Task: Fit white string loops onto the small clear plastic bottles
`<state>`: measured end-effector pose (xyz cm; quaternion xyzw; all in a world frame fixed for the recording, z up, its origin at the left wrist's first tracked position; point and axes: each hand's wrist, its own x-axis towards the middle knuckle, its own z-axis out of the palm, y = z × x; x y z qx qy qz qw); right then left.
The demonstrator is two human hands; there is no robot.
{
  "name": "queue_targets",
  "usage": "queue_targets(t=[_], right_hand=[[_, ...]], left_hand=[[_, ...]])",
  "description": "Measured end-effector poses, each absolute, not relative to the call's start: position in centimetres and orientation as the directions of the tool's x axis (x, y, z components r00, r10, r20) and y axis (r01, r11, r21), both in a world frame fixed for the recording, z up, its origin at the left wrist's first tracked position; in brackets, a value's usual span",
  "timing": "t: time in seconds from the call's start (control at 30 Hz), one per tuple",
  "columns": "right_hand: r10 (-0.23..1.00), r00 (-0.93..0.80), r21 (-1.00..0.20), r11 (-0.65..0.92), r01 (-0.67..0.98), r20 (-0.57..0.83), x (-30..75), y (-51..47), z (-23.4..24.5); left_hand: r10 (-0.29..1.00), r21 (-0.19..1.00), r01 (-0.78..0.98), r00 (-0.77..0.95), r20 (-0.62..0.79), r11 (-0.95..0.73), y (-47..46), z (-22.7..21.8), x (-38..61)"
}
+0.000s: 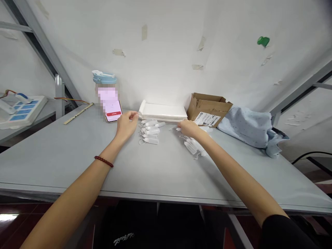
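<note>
Both my arms reach far across the grey table (77, 152). My left hand (126, 123) has its fingers pinched together at the near left corner of a stack of white sheets (163, 112); what it pinches is too small to make out. Just right of it lie several small white tube-shaped parts (150, 133) in a loose row. My right hand (188, 128) is closed on one small white part at the stack's right end. More white parts (193, 147) lie beside my right wrist.
A phone (113, 110) leans against a blue-lidded bottle (104, 79) at the back left. An open cardboard box (207, 109) and a light blue cloth bundle (249, 126) sit at the back right. A thin strip (78, 113) lies far left, near a neighbouring bench with a white-blue device (22, 110).
</note>
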<state>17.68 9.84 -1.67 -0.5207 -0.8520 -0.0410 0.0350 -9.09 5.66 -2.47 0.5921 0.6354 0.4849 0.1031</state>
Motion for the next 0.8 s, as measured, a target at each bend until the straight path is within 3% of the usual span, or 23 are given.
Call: queue_targets(t=[0.17, 0.27, 0.4, 0.53, 0.8], right_hand=[[0.883, -0.446, 0.031, 0.447, 0.894, 0.147, 17.9, 8.6, -1.3], [0.841, -0.459, -0.056, 0.492, 0.869, 0.286, 18.5, 6.7, -1.3], [0.779, -0.435, -0.226, 0.572, 0.789, 0.451, 18.9, 3.8, -2.0], [0.752, -0.432, -0.314, 0.620, 0.719, 0.498, 18.3, 2.2, -2.7], [0.690, -0.435, -0.333, 0.687, 0.646, 0.579, 17.6, 1.7, -2.7]], left_hand=[[0.856, 0.722, 0.660, -0.233, 0.462, -0.209, 5.0, -2.3, -8.1], [0.845, 0.688, 0.675, -0.180, 0.504, -0.267, 4.3, -2.2, -7.4], [0.843, 0.614, 0.656, 0.065, 0.534, -0.439, 3.0, -2.3, -5.7], [0.827, 0.605, 0.570, 0.301, 0.475, -0.555, 1.8, -2.4, -4.1], [0.880, 0.696, 0.539, 0.264, 0.395, -0.474, 1.3, -2.0, -3.4]])
